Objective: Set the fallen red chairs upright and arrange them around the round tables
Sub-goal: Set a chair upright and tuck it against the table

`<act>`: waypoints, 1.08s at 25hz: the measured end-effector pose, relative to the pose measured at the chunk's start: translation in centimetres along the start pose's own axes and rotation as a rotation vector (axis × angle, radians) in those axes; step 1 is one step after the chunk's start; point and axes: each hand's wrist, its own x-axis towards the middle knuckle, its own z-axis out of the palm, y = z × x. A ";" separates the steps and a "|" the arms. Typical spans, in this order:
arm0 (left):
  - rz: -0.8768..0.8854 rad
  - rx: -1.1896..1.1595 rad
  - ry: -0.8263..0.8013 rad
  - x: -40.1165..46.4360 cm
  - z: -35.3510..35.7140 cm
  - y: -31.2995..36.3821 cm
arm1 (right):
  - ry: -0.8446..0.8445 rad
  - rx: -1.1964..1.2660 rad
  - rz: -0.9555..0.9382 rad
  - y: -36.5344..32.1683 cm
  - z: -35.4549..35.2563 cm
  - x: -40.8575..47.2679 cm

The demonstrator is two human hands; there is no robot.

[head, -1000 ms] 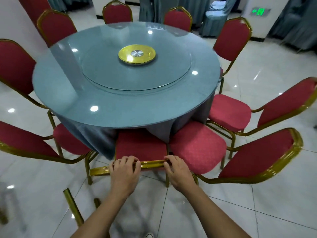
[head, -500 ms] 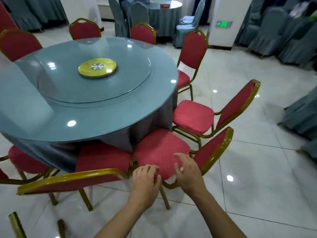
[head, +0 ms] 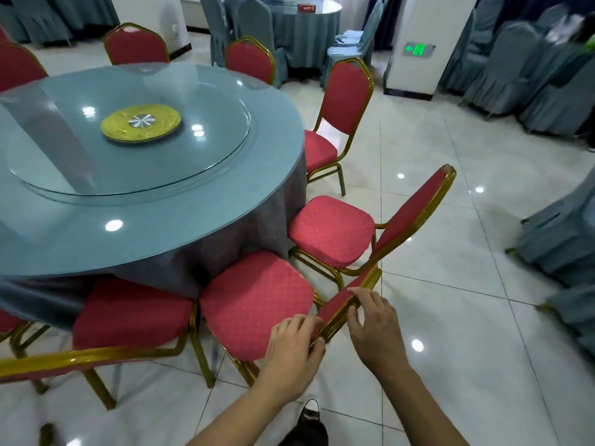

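A round table (head: 154, 239) with a grey-blue cloth and a glass turntable fills the left. Red chairs with gold frames stand upright around it. The nearest red chair (head: 254, 304) has its seat tucked under the table edge and its backrest top rail close in front of me. My left hand (head: 294, 352) grips the near end of that rail. My right hand (head: 375, 326) pinches the rail farther along, fingers curled over the gold edge. Another red chair (head: 331, 233) stands just right of it, and a third one (head: 128, 320) to its left.
More red chairs (head: 346, 101) ring the table's far side. A white pillar (head: 428, 43) with a green exit sign stands behind. Grey-covered chairs (head: 528, 75) and another clothed table (head: 306, 24) fill the back and right. Glossy tiled floor (head: 450, 284) stretches right. My shoe (head: 309, 420) shows below.
I let go of the left chair's backrest and turned right. Both hands moved over to the neighbouring chair and now hold its backrest rail.
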 end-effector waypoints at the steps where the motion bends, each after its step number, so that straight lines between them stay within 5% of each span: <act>1: -0.012 -0.021 -0.006 1.7 0.5 0.8 | -0.016 -0.012 -0.006 1.0 -0.4 1.4; 18: -0.056 -0.185 -0.185 31.7 9.9 18.0 | -0.075 -0.126 0.153 25.1 -11.5 30.1; 27: -0.338 -0.115 -0.005 46.6 19.9 26.4 | -0.345 -0.270 -0.159 36.4 -12.1 44.2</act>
